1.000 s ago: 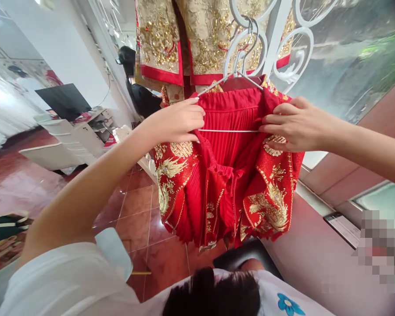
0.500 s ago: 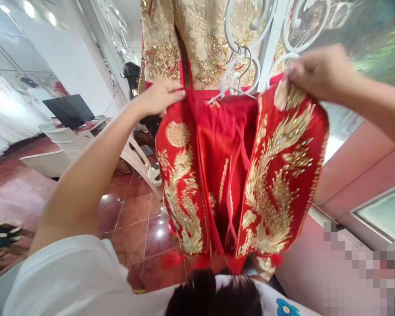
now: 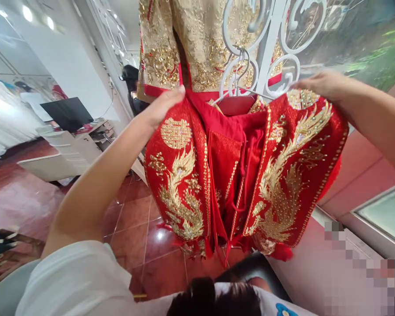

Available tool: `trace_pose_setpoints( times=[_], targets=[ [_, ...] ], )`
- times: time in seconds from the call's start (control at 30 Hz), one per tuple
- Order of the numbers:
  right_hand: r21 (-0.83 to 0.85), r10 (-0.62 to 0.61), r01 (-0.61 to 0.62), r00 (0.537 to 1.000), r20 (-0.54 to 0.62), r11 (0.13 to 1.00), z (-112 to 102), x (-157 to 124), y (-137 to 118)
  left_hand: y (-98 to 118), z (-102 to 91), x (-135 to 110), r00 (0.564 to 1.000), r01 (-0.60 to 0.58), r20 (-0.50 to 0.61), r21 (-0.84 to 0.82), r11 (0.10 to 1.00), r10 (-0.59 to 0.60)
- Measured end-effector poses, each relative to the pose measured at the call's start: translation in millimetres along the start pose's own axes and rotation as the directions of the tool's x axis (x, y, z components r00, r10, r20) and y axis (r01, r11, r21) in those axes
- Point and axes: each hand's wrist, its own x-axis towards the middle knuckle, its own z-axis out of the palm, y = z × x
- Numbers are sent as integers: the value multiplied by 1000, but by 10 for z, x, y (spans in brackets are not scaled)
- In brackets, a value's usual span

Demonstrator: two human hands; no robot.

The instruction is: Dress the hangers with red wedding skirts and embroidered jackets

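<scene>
A red jacket [image 3: 222, 153] with gold phoenix embroidery and red tie cords hangs spread in front of me, its two embroidered panels facing me. My left hand [image 3: 164, 105] is closed on the top of the left panel, thumb pointing up. At the top of the right panel, my right hand [image 3: 327, 85] grips the shoulder edge, with its fingertips partly hidden behind the cloth. Between the hands, a metal hanger [image 3: 238, 81] rises from the collar to white scrolled ironwork [image 3: 225, 26].
Behind hangs a gold sequinned garment [image 3: 200, 44] with red trim. A desk [image 3: 69, 151] with a black monitor [image 3: 66, 113] stands left, near a person [image 3: 130, 81]. Below is a black seat [image 3: 263, 267]; a pink wall ledge [image 3: 319, 267] lies right.
My right hand has moved right and slightly down with the right panel, spreading the jacket wider. The left panel has swung a little left and now faces me more fully.
</scene>
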Motion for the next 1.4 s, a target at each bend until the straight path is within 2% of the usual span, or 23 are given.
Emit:
trace_pose_setpoints(
  times=[0.03, 0.1, 0.17, 0.23, 0.3, 0.37, 0.4, 0.43, 0.47, 0.5, 0.57, 0.6, 0.63, 0.7, 0.73, 0.83, 0.9, 1.0, 1.07, 1.1, 1.2, 1.33, 1.4],
  targets=[
    [50, 79, -87, 986, 144, 995, 34, 33, 27, -21, 13, -37, 995, 90, 48, -44, 995, -88],
    [136, 183, -249, 909, 375, 959, 103, 75, 64, -53, 17, -108, 972, 224, 95, -128, 966, -213],
    [166, 212, -305, 881, 422, 938, 137, 70, 83, -64, -11, -148, 961, 267, 114, -154, 951, -252],
    [192, 172, -262, 905, 390, 946, 127, 22, 108, -68, -52, -150, 941, 311, 189, -159, 937, -280],
    [202, 52, -117, 953, 300, 972, 98, -62, 149, -97, -71, -142, 925, 331, 253, -179, 926, -282],
    [80, -102, 94, 989, 106, 992, 90, -174, 177, -167, -50, -154, 955, 261, 207, -244, 934, -213],
    [-36, -197, 196, 980, -28, 980, 103, -242, 168, -213, -27, -173, 977, 190, 149, -280, 941, -153],
    [-167, -309, 283, 938, -158, 945, 130, -318, 132, -261, 2, -197, 993, 107, 84, -305, 946, -85],
    [-283, -434, 363, 864, -254, 888, 173, -403, 64, -306, 31, -226, 1000, 26, 25, -316, 948, -19],
    [-369, -562, 452, 774, -290, 812, 231, -498, -39, -343, 58, -256, 999, -45, -22, -312, 949, 40],
    [-417, -756, 645, 626, -191, 640, 392, -710, -336, -386, 100, -311, 988, -145, -91, -265, 953, 125],
    [-383, -808, 730, 585, -77, 565, 493, -816, -513, -392, 113, -334, 981, -172, -121, -222, 960, 148],
    [-327, -817, 778, 576, 32, 536, 607, -912, -693, -390, 123, -356, 976, -187, -147, -169, 968, 163],
    [-218, -779, 802, 594, 200, 556, 851, -1044, -1020, -377, 139, -406, 965, -190, -194, -39, 981, 179],
    [-182, -759, 798, 602, 247, 574, 965, -1067, -1150, -372, 147, -439, 958, -183, -219, 28, 983, 185],
    [-97, -738, 783, 613, 281, 614, 1161, -945, -1399, -374, 174, -594, 918, -148, -337, 195, 970, 208],
    [-21, -740, 765, 629, 238, 644, 1133, -759, -1502, -376, 188, -727, 884, -92, -420, 276, 957, 206],
    [44, -665, 668, 729, 162, 743, 974, -522, -1651, -360, 186, -896, 842, -26, -482, 412, 911, 242],
    [10, -618, 622, 775, 134, 783, 916, -491, -1707, -365, 178, -969, 845, -6, -461, 498, 867, 270],
    [-30, -623, 630, 773, 123, 776, 921, -521, -1702, -384, 181, -1000, 854, 9, -447, 523, 852, 265],
    [-158, -695, 709, 705, 138, 687, 1058, -734, -1519, -535, 256, -1110, 868, 69, -453, 520, 851, 206],
    [-202, -696, 744, 668, 263, 637, 1288, -1036, -1108, -818, 470, -1296, 853, 95, -501, 428, 899, 148],
    [-219, -700, 759, 650, 296, 613, 1270, -1111, -963, -888, 531, -1361, 854, 101, -505, 397, 912, 125]
  ],
)
